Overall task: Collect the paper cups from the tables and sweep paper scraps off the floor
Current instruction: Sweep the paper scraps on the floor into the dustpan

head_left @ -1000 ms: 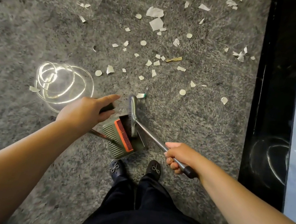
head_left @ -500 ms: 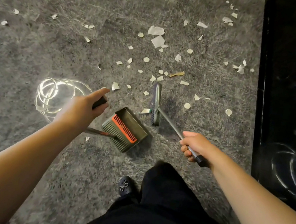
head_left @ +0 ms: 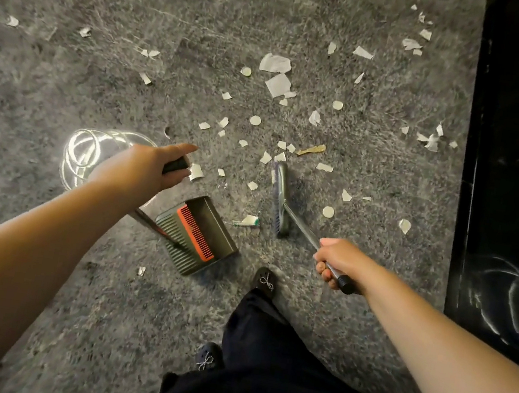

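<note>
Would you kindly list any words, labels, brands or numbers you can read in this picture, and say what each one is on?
None: no readable text shows anywhere in this view.
The dustpan shows only ribs and an orange comb strip.
The broom has a plain metal handle with no marking.
The paper scraps on the floor look blank; any print is too small to tell.
The shoes carry a bow ornament, not letters.

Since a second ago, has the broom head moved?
Yes. The broom head has swung forward, away from the dustpan and out among the paper scraps, judged against the brown scrap.
</note>
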The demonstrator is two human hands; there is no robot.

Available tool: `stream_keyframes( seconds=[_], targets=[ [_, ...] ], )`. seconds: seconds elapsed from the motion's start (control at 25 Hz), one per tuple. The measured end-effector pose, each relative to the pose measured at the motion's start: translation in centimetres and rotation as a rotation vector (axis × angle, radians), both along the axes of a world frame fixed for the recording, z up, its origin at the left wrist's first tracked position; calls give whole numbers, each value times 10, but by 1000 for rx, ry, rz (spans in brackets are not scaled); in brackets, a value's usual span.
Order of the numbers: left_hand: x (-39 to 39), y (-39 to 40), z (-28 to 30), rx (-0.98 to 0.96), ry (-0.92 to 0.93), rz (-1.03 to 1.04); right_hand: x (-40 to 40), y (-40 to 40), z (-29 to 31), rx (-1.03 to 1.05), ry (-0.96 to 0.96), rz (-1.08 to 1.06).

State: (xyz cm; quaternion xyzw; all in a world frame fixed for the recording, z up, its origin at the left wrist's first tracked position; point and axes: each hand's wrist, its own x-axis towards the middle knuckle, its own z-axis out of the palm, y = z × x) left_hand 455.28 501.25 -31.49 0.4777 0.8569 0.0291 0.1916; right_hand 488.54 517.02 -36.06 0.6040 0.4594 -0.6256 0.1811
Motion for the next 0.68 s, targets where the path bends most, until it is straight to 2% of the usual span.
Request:
stream_keyframes(
  seconds=[0.24,0.52,0.68],
  targets=[
    [-7,27,3,-61,39,2,-40,2,-9,-24,20,142],
    [-6,23,11,-29,20,11,-67,-19,-4,-249,88,56],
    [-6,8,13,-39,-5,8,-70,-36,13,-292,117,148]
  ],
)
